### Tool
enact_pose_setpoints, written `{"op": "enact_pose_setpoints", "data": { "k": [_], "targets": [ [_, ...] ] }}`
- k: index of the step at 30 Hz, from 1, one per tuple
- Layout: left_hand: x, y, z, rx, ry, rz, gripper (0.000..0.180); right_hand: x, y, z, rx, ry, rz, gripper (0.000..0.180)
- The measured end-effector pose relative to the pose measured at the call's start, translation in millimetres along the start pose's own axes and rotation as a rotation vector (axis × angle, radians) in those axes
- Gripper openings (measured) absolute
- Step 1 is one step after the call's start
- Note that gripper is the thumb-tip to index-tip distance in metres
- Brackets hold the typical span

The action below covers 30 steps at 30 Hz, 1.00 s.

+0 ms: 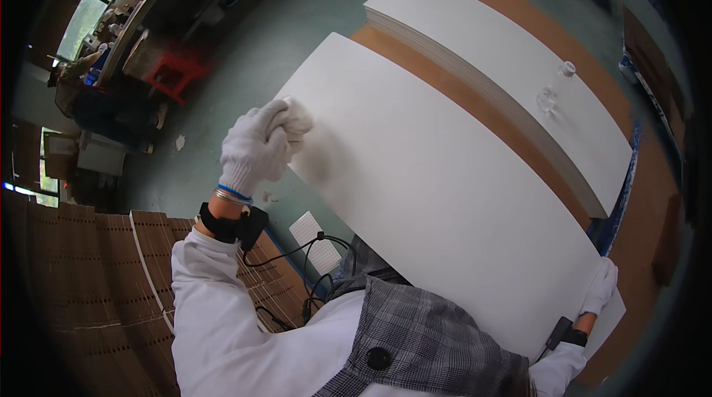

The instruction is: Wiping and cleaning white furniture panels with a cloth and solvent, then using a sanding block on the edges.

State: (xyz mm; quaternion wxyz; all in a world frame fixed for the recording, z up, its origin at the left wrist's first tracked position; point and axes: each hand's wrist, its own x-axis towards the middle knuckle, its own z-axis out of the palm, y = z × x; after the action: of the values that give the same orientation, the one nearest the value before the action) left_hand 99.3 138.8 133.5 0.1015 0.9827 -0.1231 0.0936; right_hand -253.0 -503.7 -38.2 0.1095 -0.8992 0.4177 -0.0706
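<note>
White panel (437,174) lies near a clear capped bottle (549,96).

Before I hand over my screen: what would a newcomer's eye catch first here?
The big white board slants across the middle. At its left end, the gloved left hand holds a bunched white cloth; the right hand is at its lower-right end. A clear bottle tops the white stack beyond.

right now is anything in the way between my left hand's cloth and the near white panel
Nothing visible: the left hand holds the white cloth at the near white panel's left end, though contact is unclear. The clear bottle is on the separate panel stack beyond.
</note>
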Motion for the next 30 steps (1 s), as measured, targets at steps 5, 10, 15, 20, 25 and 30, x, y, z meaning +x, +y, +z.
{"op": "enact_pose_setpoints", "data": {
  "k": [5, 10, 15, 20, 25, 30],
  "targets": [
    [-40.8, 106.1, 85.3, -0.15, -0.24, 0.907, 0.05, -15.0, -15.5, 1.5, -0.015, 0.113, -0.015, 0.035],
    [16.2, 93.5, 106.9, -0.126, -0.196, 0.752, 0.048, -26.3, -5.2, 0.6, -0.079, 0.084, -0.014, 0.034],
    [72.0, 22.7, 129.4, 0.039, -0.089, 0.339, 0.043, -17.2, 18.1, 21.3, -0.078, 0.156, -0.061, 0.032],
    [-4.7, 143.6, 121.4, 0.029, -0.32, 0.87, 0.075, -13.2, 17.5, 16.8, -0.079, 0.163, -0.046, 0.031],
    [14.0, 169.3, 142.4, -0.177, -0.314, 1.016, 0.056, -18.3, 32.9, 22.1, -0.099, 0.154, -0.066, 0.03],
    [120.8, 21.8, 153.1, 0.103, -0.221, 0.27, 0.046, -25.8, 16.9, 23.1, -0.09, 0.173, -0.047, 0.031]
  ]
}}
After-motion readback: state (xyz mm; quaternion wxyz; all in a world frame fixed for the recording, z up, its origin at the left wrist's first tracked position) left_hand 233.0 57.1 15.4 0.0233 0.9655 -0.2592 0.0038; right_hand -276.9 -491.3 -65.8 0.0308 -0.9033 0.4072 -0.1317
